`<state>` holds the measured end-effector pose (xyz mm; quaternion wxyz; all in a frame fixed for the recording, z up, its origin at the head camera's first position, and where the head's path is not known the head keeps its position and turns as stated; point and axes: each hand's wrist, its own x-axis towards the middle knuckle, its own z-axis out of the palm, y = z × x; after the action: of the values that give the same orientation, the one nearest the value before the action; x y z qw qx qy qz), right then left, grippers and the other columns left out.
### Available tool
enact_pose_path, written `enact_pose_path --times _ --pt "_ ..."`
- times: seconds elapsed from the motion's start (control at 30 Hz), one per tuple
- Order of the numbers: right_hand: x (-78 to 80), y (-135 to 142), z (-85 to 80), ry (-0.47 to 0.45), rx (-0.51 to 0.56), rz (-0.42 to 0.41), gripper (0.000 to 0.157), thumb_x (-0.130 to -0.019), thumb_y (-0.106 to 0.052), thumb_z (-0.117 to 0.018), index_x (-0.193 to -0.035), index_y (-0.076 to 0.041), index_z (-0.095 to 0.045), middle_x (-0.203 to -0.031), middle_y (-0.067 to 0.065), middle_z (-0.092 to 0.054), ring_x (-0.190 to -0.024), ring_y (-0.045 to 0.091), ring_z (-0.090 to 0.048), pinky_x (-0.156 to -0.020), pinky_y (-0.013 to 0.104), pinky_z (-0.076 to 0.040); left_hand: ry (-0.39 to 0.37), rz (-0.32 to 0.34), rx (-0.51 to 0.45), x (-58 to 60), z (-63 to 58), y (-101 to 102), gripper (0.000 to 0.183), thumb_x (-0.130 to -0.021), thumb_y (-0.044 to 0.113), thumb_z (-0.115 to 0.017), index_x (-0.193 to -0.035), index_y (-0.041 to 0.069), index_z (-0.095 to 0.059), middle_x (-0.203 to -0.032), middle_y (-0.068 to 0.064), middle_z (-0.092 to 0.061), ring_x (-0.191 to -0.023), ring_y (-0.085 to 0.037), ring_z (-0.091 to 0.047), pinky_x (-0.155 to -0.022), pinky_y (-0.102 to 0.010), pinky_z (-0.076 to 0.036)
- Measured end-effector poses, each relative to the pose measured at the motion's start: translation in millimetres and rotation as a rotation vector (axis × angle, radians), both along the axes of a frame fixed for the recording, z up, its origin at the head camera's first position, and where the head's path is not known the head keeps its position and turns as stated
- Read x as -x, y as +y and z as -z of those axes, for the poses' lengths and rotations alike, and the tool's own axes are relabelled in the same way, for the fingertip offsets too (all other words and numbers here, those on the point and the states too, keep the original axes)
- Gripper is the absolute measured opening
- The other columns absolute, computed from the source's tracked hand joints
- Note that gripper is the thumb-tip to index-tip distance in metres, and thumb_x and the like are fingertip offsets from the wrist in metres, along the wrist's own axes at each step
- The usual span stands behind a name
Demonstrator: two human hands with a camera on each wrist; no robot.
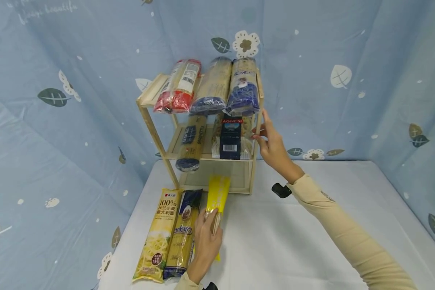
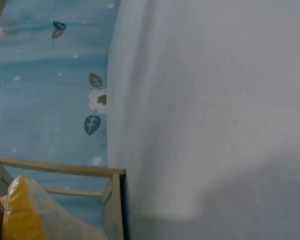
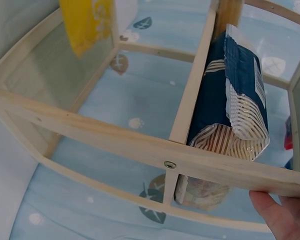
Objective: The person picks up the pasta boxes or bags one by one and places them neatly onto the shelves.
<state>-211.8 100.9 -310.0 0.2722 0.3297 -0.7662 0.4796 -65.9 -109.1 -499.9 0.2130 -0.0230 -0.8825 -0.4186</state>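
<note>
My left hand (image 1: 206,242) grips a yellow packet of spaghetti (image 1: 219,192) in front of the bottom tier of a wooden shelf rack (image 1: 152,133). The packet's far end reaches over that tier. In the left wrist view its yellow wrapper (image 2: 21,212) shows at the lower left, and in the right wrist view the packet (image 3: 87,25) appears inside the rack. With fingertips and thumb, my right hand (image 1: 275,150) holds the rack's right side frame near the middle tier. The right wrist view shows the thumb and fingers (image 3: 266,204) at the wooden rail.
Red (image 1: 177,86), clear-and-blue (image 1: 213,84) and blue (image 1: 243,86) pasta packs lie on top. On the middle tier are a spaghetti pack (image 1: 192,143) and an Agnesi pasta bag (image 1: 231,137). Two spaghetti packets, yellow (image 1: 157,237) and dark blue (image 1: 183,237), lie on the white table (image 1: 293,241).
</note>
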Motion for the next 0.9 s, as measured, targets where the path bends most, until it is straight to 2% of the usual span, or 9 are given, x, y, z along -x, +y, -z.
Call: enact_pose_path --times 0.17,0.37,0.63,0.9 --pt "2.2 0.8 1.7 0.016 -0.014 0.018 0.066 -0.089 0.02 -0.047 -0.144 0.013 -0.013 -0.097 0.033 -0.052 -0.083 0.043 -0.06 -0.07 0.045 -0.053 0.039 0.02 -0.024 17.0 -3.9 9.7 0.05 -0.075 -0.009 -0.068 -0.123 0.005 -0.063 -0.134 -0.024 -0.045 -0.117 -0.039 -0.046 -0.084 -0.056 -0.043" --pt "-0.1 2.2 0.2 0.011 -0.003 0.018 0.066 -0.089 0.02 -0.048 -0.144 0.014 -0.012 -0.098 0.032 -0.053 -0.084 0.043 -0.06 -0.069 0.045 -0.053 0.074 0.045 -0.021 42.7 -3.8 22.9 0.049 -0.076 -0.008 -0.068 -0.123 0.005 -0.062 -0.133 -0.027 -0.044 -0.115 -0.041 -0.045 -0.081 -0.058 -0.045" --pt "0.5 3.3 0.6 0.015 0.004 0.013 0.067 -0.089 0.018 -0.049 -0.145 0.012 -0.014 -0.098 0.034 -0.053 -0.085 0.044 -0.06 -0.069 0.044 -0.054 0.047 0.058 -0.015 79.0 -2.0 34.0 0.049 -0.078 -0.004 -0.066 -0.126 0.006 -0.061 -0.135 -0.025 -0.045 -0.115 -0.04 -0.047 -0.087 -0.055 -0.043" --pt "-0.8 1.4 0.5 0.046 0.008 -0.006 0.066 -0.088 0.02 -0.048 -0.144 0.015 -0.013 -0.098 0.035 -0.053 -0.085 0.044 -0.061 -0.069 0.043 -0.054 0.04 0.056 0.01 112.8 3.8 40.2 0.048 -0.078 -0.003 -0.063 -0.125 0.004 -0.061 -0.132 -0.024 -0.046 -0.114 -0.04 -0.049 -0.091 -0.051 -0.043"
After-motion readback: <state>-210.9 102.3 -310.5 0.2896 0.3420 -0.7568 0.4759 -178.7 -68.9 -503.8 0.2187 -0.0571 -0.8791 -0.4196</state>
